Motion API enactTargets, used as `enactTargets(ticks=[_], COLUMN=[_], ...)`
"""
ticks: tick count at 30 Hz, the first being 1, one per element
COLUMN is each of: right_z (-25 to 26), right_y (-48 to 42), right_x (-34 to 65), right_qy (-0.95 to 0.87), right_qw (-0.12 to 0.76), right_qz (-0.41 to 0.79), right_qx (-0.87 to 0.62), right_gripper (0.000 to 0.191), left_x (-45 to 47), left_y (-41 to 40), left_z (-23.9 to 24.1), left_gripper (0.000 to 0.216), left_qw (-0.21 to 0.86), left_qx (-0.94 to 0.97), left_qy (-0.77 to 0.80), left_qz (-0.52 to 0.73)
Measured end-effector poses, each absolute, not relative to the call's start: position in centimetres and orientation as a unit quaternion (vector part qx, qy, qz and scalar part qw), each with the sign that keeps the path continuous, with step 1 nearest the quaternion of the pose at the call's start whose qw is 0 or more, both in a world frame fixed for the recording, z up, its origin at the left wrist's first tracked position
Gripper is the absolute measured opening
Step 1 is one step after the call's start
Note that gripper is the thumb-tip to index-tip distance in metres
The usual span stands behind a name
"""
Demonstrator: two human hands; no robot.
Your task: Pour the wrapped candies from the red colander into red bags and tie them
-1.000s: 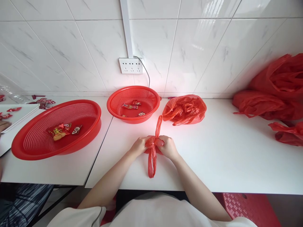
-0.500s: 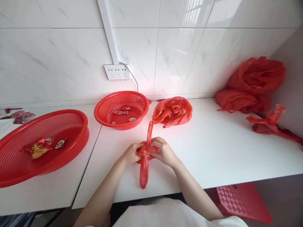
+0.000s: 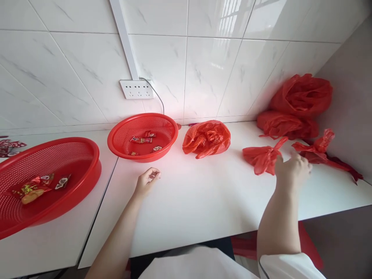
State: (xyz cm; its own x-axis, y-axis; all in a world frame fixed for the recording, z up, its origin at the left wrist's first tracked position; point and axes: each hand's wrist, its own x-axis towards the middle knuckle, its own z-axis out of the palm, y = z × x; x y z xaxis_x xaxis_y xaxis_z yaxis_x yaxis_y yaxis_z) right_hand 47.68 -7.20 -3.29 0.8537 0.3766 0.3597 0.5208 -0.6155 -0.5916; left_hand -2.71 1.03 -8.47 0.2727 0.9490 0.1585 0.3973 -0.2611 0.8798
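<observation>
My right hand (image 3: 292, 169) is stretched out to the right over the white table (image 3: 203, 201). Its thumb side touches a small knotted red plastic bag (image 3: 260, 158) that lies on the table. The fingers look loosely apart and do not wrap the bag. My left hand (image 3: 147, 179) rests on the table in front of the small red basket (image 3: 142, 136). Its fingers are loosely curled, with nothing in them. A crumpled red bag (image 3: 207, 138) lies between the basket and the knotted bag.
A large red basket (image 3: 43, 182) with a few wrapped sweets sits at the left on a second table. The small basket also holds several sweets. More red bags (image 3: 299, 100) are piled in the right corner by the wall, another one (image 3: 318, 151) in front. A wall socket (image 3: 136, 89) is above.
Both hands have let go of the knot at the table's front. My right hand carried the knotted bag to the right, towards the pile. My left hand stayed back, empty. The view turned right.
</observation>
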Motion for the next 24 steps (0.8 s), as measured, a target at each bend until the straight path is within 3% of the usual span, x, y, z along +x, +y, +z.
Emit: enactTargets(ticks=[3, 7, 11, 12, 14, 17, 21, 24], right_z=[-1.9, -2.0, -3.7, -3.9, -4.0, -3.1, -1.3, -0.2], right_y=[-5.2, -0.1, 5.0, 5.9, 7.0, 7.1, 5.8, 4.7], right_x=[45.4, 38.4, 34.4, 34.2, 34.3, 35.1, 35.0, 34.1], right_qy=[-0.369, -0.589, -0.612, -0.593, -0.547, -0.484, -0.429, -0.412], right_qw=[0.422, 0.417, 0.358, 0.345, 0.35, 0.457, 0.634, 0.678], right_qz=[-0.143, -0.01, -0.018, -0.027, -0.021, 0.051, 0.142, 0.177], right_qx=[-0.815, -0.692, -0.704, -0.727, -0.76, -0.744, -0.628, -0.582], right_gripper=[0.038, 0.033, 0.074, 0.071, 0.049, 0.031, 0.033, 0.035], left_x=[-2.2, -1.8, -1.7, -1.8, -1.8, -1.7, -0.3, 1.9], left_y=[0.6, 0.3, -0.1, -0.2, -0.4, -0.6, -0.8, -1.0], left_z=[-8.5, -8.8, -8.7, -8.7, -8.7, -8.7, -7.8, -5.7], left_gripper=[0.018, 0.017, 0.017, 0.017, 0.017, 0.017, 0.018, 0.022], left_qw=[0.373, 0.379, 0.391, 0.395, 0.399, 0.408, 0.43, 0.412], left_qx=[0.725, 0.738, 0.741, 0.741, 0.74, 0.734, 0.714, 0.729], left_qy=[0.473, 0.467, 0.454, 0.448, 0.441, 0.44, 0.427, 0.401], left_qz=[0.334, 0.305, 0.304, 0.307, 0.313, 0.319, 0.349, 0.372])
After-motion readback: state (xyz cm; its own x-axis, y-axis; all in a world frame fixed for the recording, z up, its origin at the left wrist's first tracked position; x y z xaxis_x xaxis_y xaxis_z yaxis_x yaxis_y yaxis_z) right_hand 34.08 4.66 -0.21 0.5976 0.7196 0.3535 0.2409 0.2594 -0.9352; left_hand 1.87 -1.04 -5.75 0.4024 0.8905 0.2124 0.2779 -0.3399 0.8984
